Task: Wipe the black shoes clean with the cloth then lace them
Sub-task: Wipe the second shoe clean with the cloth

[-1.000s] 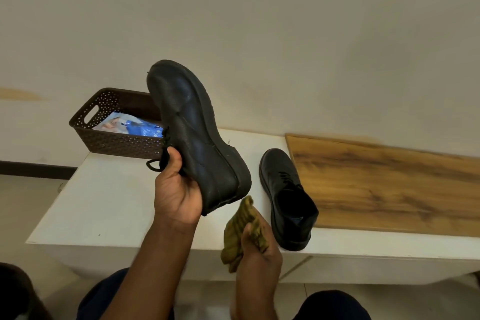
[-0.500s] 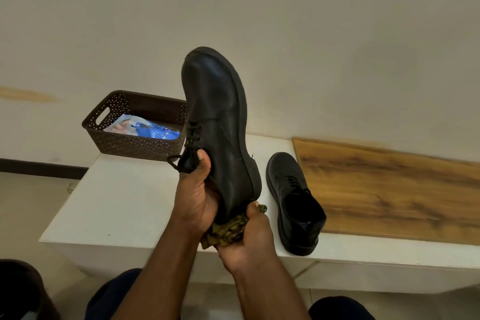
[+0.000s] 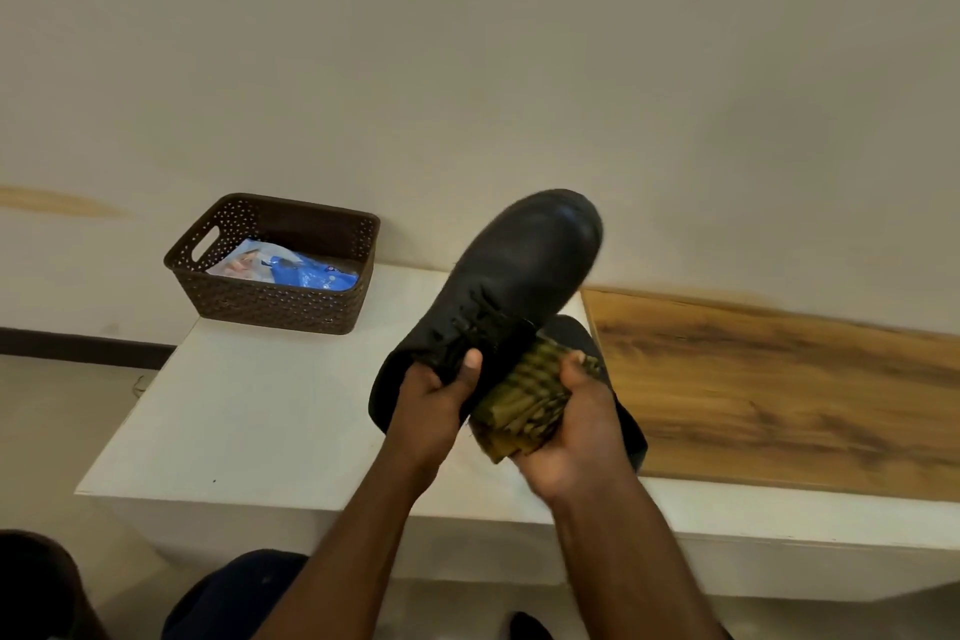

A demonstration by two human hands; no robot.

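Your left hand [image 3: 434, 403] grips the raised shoe [image 3: 498, 291] at its heel, thumb curled over the laces, toe tilted up and away. Your right hand [image 3: 574, 437] clutches the folded cloth [image 3: 524, 400] against its side. The second shoe [image 3: 631, 431] lies on the table [image 3: 260, 421] behind.

Looks like a plain room in somebody's home, maybe an entryway or spare corner. There's a bare off-white wall [image 3: 467, 68] with a yellowish smear, a low white bench [image 3: 249, 411] pushed against it, and a wood-grain board [image 3: 779, 395] lying on top. A brown perforated plastic basket [image 3: 270, 307] sits at the back with a blue packet [image 3: 311, 276] inside. Pale floor, dark baseboard. Nothing workshop-like.
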